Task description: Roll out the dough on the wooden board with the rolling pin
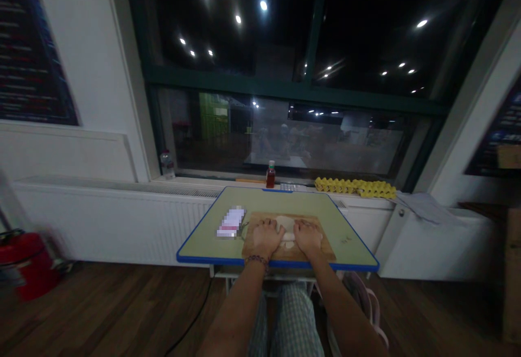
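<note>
On a wooden cutting board (254,254) lies a flat sheet of pale dough (285,221), with its near edge showing below. Across the dough runs a pale bar that looks like a rolling pin (288,236), mostly covered by my hands. My left hand (267,236), with a beaded bracelet on its wrist, is closed over the left part of it. Over the right part my right hand (308,236) is closed in the same way, fingers pointing forward. The thumbs face each other across a short gap.
The board rests on a small blue-edged table (195,246). Left of it lies a blurred-out phone-like item (231,221) with a cable. On the sill behind stand a sauce bottle (271,175) and yellow egg trays (354,187). A red fire extinguisher (28,265) is far left.
</note>
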The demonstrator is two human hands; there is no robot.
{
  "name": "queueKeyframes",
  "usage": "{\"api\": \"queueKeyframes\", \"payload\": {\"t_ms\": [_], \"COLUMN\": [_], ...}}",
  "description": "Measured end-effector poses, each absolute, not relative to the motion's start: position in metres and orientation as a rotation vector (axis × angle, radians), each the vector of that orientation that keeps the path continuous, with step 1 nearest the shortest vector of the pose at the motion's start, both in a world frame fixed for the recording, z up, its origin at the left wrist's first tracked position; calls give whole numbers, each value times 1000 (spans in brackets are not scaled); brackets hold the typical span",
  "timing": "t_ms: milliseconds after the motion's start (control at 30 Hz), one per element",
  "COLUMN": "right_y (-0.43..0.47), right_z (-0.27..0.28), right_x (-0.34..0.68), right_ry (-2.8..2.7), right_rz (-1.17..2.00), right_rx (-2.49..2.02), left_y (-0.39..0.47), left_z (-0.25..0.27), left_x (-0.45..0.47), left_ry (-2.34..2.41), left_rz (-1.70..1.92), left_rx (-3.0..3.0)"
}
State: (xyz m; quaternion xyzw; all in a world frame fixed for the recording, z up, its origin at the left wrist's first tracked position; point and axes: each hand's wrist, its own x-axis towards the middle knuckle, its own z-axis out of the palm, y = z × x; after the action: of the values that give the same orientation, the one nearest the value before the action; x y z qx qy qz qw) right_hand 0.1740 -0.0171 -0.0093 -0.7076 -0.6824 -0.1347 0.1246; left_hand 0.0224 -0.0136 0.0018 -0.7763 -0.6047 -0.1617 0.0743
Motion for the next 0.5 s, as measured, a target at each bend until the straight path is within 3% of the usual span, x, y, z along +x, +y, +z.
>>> {"api": "queueKeyframes", "payload": {"t_ms": [500], "right_y": [-11], "right_z": [-12], "right_x": [175], "right_ry": [-1899], "right_rz": [-346], "right_rx": [-2085], "left_y": [-8], "left_z": [-1], "left_x": [23], "left_ry": [-1819], "left_rz": [-503], "left_rx": [-2303]}}
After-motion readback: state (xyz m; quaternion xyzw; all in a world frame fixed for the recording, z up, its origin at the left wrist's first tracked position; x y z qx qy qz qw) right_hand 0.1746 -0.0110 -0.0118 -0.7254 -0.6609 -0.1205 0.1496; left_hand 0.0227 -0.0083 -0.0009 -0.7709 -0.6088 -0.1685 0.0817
